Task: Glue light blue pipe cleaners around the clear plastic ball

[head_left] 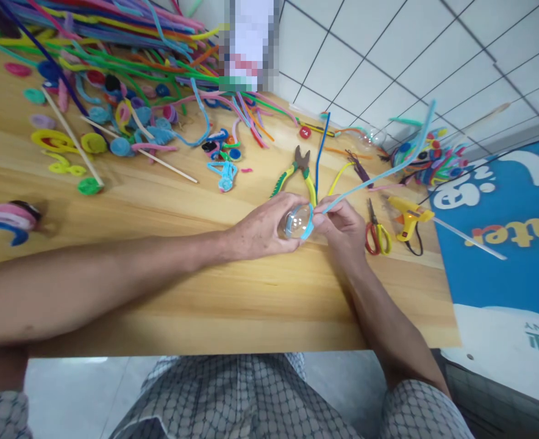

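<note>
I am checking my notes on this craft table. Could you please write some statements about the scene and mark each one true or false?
1. The left hand holds a clear plastic ball. True.
2. The right hand pinches a red pipe cleaner. False: it pinches a light blue pipe cleaner, which curves around the ball.
3. The pliers lie on the wooden table just beyond the hands. True.
4. The yellow glue gun lies to the left of the left hand. False: it lies to the right of the right hand, beside the scissors.
</note>
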A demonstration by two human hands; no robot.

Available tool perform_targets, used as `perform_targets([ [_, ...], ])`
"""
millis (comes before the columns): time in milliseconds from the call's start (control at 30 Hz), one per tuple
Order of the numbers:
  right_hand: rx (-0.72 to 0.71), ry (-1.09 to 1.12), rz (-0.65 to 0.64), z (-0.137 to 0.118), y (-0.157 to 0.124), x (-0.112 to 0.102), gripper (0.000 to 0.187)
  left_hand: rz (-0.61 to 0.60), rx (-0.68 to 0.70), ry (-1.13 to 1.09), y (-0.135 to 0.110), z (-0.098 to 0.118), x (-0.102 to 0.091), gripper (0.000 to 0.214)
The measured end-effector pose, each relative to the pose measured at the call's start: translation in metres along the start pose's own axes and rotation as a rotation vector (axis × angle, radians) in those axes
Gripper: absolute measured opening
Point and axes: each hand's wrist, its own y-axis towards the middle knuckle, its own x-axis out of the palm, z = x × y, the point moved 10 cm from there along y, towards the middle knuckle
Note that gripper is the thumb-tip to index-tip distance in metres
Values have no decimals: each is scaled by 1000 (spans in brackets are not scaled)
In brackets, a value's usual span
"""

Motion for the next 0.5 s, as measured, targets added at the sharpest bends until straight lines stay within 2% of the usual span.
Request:
perform_targets([
  [133, 13, 42, -4, 1, 0, 2, 24, 2, 26, 15, -1, 3, -1, 55],
  [500, 81, 119, -26, 14, -1, 8, 37, -2, 124, 53, -3, 10, 0, 57],
])
